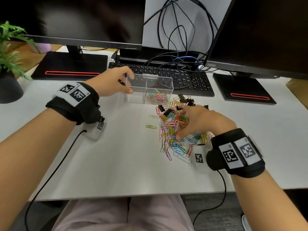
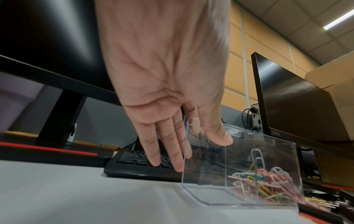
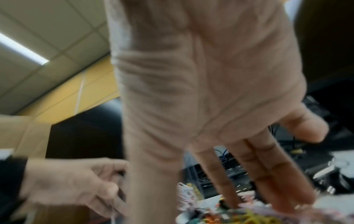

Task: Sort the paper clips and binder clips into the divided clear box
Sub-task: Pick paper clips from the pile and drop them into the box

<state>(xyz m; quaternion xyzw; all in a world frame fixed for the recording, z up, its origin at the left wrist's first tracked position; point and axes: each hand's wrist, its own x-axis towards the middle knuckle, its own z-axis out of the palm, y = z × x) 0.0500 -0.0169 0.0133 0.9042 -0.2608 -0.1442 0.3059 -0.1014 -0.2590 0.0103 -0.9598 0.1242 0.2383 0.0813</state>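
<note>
left hand (image 1: 115, 81) clamped on the left end of the divided clear box (image 1: 160, 84), thumb on the near wall, fingers (image 2: 168, 153) down the far side, box standing upright on the white desk (image 1: 116, 155) just in front of the keyboard (image 1: 183, 77). right hand (image 1: 200, 121) spread over the loose heap of paper clips (image 1: 171, 129), fingers (image 3: 268, 174) straight and reaching down into the pile, tips touching clips; nothing visibly pinched, though the wrist view is blurred. right compartment of the box part filled with coloured paper clips (image 2: 268, 180); left compartment bare as far as can be seen. black binder clips (image 1: 168, 111) scattered along the far edge of the heap, more (image 1: 185, 98) just right of the box. one green paper clip (image 1: 151, 127) and one pale one lying apart, left of the pile. beyond: two dark monitors (image 1: 86, 19), tangled cables (image 1: 180, 30) between them, a potted plant (image 1: 10, 52) at far left. black wrist straps with printed markers on both forearms.
</note>
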